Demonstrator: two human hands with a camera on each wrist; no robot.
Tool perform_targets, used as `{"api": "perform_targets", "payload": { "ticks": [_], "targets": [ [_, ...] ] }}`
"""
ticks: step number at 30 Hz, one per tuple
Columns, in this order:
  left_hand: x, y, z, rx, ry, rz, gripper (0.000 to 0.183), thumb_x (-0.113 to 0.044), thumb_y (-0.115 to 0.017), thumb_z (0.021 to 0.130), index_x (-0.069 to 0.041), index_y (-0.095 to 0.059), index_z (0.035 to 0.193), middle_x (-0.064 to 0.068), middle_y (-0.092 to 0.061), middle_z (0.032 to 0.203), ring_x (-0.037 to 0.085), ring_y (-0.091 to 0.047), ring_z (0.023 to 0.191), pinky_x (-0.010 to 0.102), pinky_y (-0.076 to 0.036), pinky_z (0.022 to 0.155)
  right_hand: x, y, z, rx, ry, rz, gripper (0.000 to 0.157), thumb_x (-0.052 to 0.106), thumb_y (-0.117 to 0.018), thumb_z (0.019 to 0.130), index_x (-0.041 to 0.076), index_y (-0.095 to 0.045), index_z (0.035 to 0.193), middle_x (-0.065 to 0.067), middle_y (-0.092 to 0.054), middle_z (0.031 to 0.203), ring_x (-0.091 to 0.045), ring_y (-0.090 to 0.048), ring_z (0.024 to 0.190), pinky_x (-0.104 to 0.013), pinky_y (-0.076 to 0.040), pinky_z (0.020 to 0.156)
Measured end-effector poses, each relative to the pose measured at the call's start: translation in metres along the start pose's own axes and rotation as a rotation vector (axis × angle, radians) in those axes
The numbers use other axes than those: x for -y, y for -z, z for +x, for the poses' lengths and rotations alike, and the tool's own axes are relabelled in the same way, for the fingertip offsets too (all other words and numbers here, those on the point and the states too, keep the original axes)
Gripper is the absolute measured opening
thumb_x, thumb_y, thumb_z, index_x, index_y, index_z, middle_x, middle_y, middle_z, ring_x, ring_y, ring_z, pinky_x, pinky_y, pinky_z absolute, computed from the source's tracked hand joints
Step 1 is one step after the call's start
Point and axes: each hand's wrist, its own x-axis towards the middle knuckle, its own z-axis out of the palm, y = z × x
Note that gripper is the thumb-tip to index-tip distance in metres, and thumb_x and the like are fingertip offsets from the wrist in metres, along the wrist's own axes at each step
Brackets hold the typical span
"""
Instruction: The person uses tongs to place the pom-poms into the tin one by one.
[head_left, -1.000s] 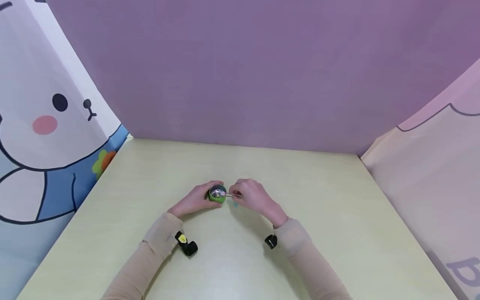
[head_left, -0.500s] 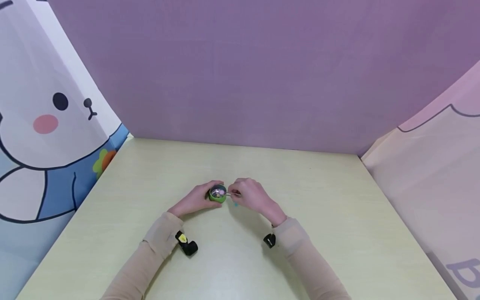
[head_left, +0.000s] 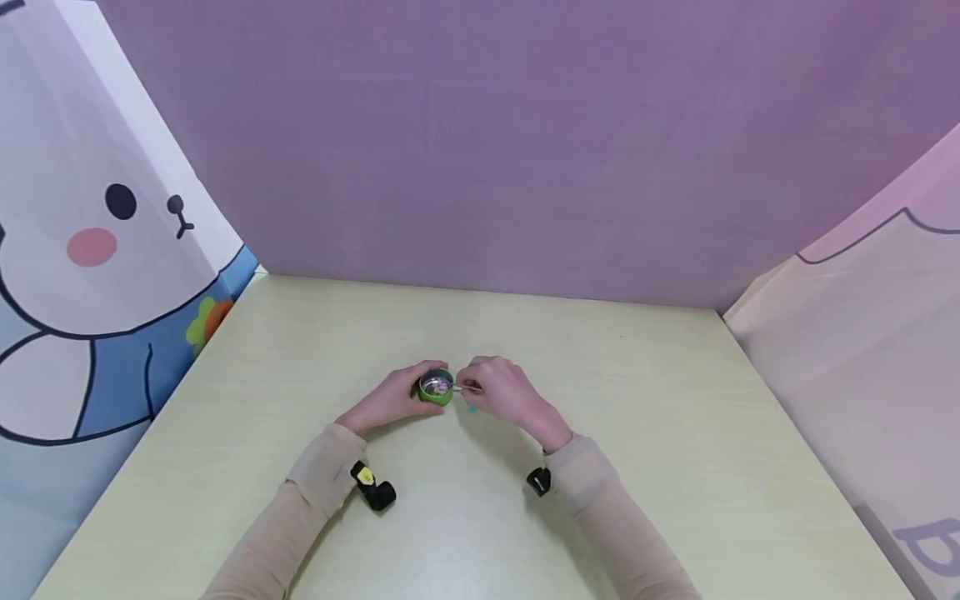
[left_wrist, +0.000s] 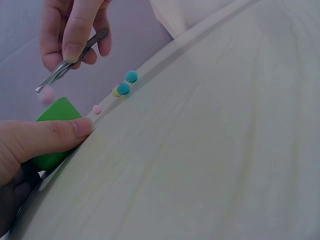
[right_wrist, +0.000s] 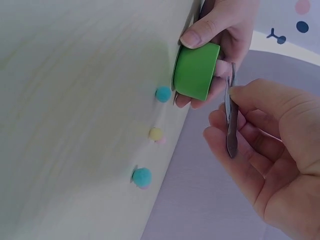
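My left hand (head_left: 393, 398) grips a small green bowl (head_left: 435, 398) on the table, thumb on the near side and fingers on the far side. The bowl's inside is shiny metal, with several small coloured pieces in it. Close at its right, my right hand (head_left: 504, 392) pinches metal tweezers (right_wrist: 231, 117) between thumb and fingers. A pale pink pompom (right_wrist: 223, 69) is at the tweezers' tips, right over the bowl's rim. In the left wrist view this pink pompom (left_wrist: 46, 95) looks blurred; I cannot tell whether the tips still hold it.
Loose pompoms lie on the pale table (head_left: 645, 417) beside the bowl: blue ones (right_wrist: 142, 177), a yellow one (right_wrist: 156, 133) and pink ones (left_wrist: 97, 109). A purple panel (head_left: 480, 167) stands behind the table, with printed panels on both sides.
My right hand and the tweezers have shifted slightly left toward the bowl. The pink pompom, seen at the bowl's right rim before, shows less distinctly now. My left hand stays in place.
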Motion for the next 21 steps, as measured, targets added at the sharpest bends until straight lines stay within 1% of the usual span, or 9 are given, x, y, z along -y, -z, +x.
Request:
{"api": "perform_targets", "payload": {
  "ticks": [4,9,15,21],
  "targets": [
    [-0.0012,0.0,0.0002,0.002,0.006,0.004,0.075,-0.023,-0.081,0.083,-0.011,-0.044,0.147,0.011,-0.058,0.141,0.028,-0.057,0.127,0.049,-0.045,0.11,-0.0002,0.0007,-0.0007,0.006,-0.008,0.002,0.013,0.008,-0.07,0.088,0.008,-0.076,0.1,-0.005,-0.075,0.094,-0.014,-0.068,0.079,-0.021,-0.056,0.065],
    [-0.0042,0.0007,-0.0003,0.002,0.009,0.0,0.075,-0.022,-0.081,0.083,-0.01,-0.044,0.147,0.012,-0.058,0.141,0.029,-0.057,0.127,0.05,-0.045,0.109,-0.0005,0.002,-0.0016,0.008,-0.02,0.007,0.013,0.008,-0.07,0.089,0.008,-0.076,0.1,-0.004,-0.074,0.094,-0.014,-0.068,0.079,-0.023,-0.056,0.065],
    [-0.0015,-0.0002,0.0005,0.001,0.011,0.002,0.075,-0.023,-0.082,0.083,-0.011,-0.045,0.147,0.011,-0.058,0.141,0.029,-0.057,0.127,0.05,-0.045,0.11,-0.0033,0.0007,-0.0034,0.02,-0.046,0.012,0.013,0.008,-0.07,0.088,0.008,-0.076,0.099,-0.004,-0.074,0.092,-0.012,-0.067,0.077,-0.02,-0.055,0.065],
    [-0.0001,-0.0008,0.0007,-0.007,0.003,0.011,0.075,-0.023,-0.082,0.082,-0.011,-0.046,0.146,0.011,-0.058,0.141,0.029,-0.058,0.126,0.05,-0.045,0.11,-0.0054,0.0022,-0.0056,0.011,-0.039,0.011,0.012,0.007,-0.07,0.087,0.007,-0.076,0.097,-0.003,-0.072,0.088,-0.01,-0.062,0.073,-0.018,-0.052,0.062]
  ]
}}
